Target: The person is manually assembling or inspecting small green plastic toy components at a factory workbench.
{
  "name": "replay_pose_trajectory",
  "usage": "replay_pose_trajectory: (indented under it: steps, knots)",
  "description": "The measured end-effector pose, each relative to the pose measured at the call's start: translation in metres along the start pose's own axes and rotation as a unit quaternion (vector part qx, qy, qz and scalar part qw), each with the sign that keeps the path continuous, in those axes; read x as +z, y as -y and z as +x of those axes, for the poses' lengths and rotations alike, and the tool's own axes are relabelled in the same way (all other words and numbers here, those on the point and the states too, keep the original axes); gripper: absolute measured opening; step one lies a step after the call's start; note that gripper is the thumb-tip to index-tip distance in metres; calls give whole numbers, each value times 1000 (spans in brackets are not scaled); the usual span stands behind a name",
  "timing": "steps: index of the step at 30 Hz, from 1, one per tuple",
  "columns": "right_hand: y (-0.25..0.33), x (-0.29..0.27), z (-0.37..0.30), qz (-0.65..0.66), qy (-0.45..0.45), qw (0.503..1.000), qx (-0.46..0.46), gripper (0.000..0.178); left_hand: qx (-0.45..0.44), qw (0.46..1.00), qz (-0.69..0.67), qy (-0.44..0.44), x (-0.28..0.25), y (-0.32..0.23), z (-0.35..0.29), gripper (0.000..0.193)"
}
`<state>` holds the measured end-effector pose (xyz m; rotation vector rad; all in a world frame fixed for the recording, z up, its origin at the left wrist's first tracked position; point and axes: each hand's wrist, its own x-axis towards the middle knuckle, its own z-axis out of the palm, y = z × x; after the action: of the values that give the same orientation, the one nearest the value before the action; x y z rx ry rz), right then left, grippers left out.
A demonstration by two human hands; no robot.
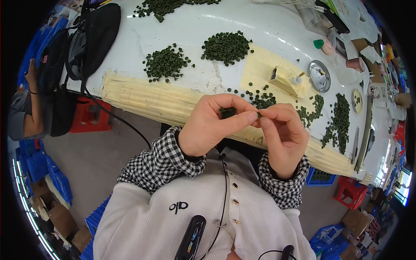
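- Head view shows the left hand (208,125) cupped, holding a small clump of dark green pieces (227,112) against its fingers, thumb stretched toward the other hand.
- The right hand (281,132) is closed in a narrow pinch; between its fingertips and the left thumb sits one small green piece (259,114), above the table's near edge.
- As a judgement, the pinch is best kept light and close to the cupped hand, so that a dropped piece lands in the palm or on the table (208,78) and not on the floor.
- Loose heaps of green pieces (227,46) lie on the white table, well apart from the hands.
- A cream taped block (287,78) stands on a pale yellow sheet (260,65), just beside a round metal lid (319,76).
- Blue crates (60,184) and brown cardboard boxes (58,216) sit on the floor at the left; a red stool (90,116) stands under the table.
- Any labels are too small to tell.
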<state>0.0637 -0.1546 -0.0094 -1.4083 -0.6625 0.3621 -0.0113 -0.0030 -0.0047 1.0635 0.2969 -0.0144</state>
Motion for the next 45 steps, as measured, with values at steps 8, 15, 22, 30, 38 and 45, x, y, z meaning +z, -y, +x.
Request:
replay_pose_trajectory:
  steps: [8,15,22,30,38,45]
  knots:
    - [2,-2,-1,39,2,996,80,13,39,996,82,-2,-3,5,0,11]
    - [2,0,0,32,-2,996,87,12,39,997,69,-12,-4,7,-2,12]
    - [-1,6,-1,33,-10,996,85,11,59,997,44,-28,-4,11,-3,12]
    - [3,0,2,-14,-67,993,99,15,50,987,148,-47,-12,4,3,9]
    - [2,-64,2,-401,-151,903,-30,7,84,953,279,-90,-20,4,17,10]
    - [5,-63,18,-622,-45,773,-116,9,-17,999,-43,-28,-32,-10,10,22]
